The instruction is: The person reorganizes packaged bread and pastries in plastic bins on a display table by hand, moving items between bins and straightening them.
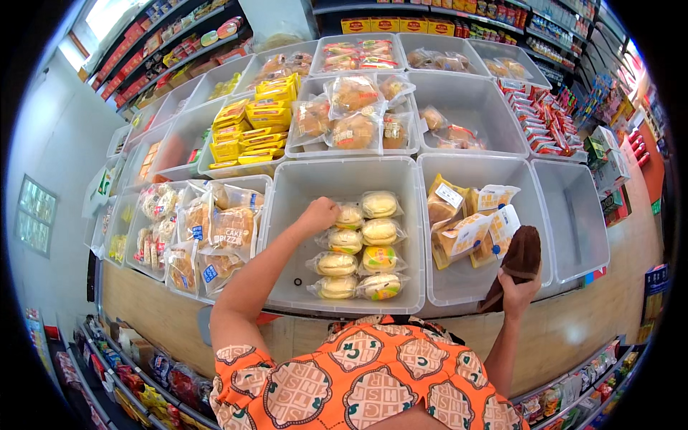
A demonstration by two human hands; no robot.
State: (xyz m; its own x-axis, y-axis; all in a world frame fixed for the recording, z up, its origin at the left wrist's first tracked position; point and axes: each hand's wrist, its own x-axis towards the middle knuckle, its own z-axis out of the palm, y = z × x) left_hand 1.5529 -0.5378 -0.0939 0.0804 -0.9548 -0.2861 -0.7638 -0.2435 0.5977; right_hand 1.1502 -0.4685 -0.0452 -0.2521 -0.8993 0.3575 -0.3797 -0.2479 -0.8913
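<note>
My left hand (321, 215) is on the upper left bun pack of two columns of wrapped round buns (379, 233) in a translucent plastic bin (301, 177); its fingertips touch the wrapper, and whether they grip it is unclear. My right hand (520, 290) holds a folded dark brown cloth (522, 252) over the right edge of the neighbouring bin (451, 293), which contains yellow and white bread packages (462, 236). A small dark ring (298, 281) lies on the floor of the bun bin, left of the buns.
Bins of packaged bread surround these, with yellow packets (266, 126) and large bagged buns (353, 131) behind. At left stands a bin of bagged pastries (234, 228); at right, another bin (572, 215). Stocked shelves (177, 48) stand beyond, and lower racks (134, 387) are near my body.
</note>
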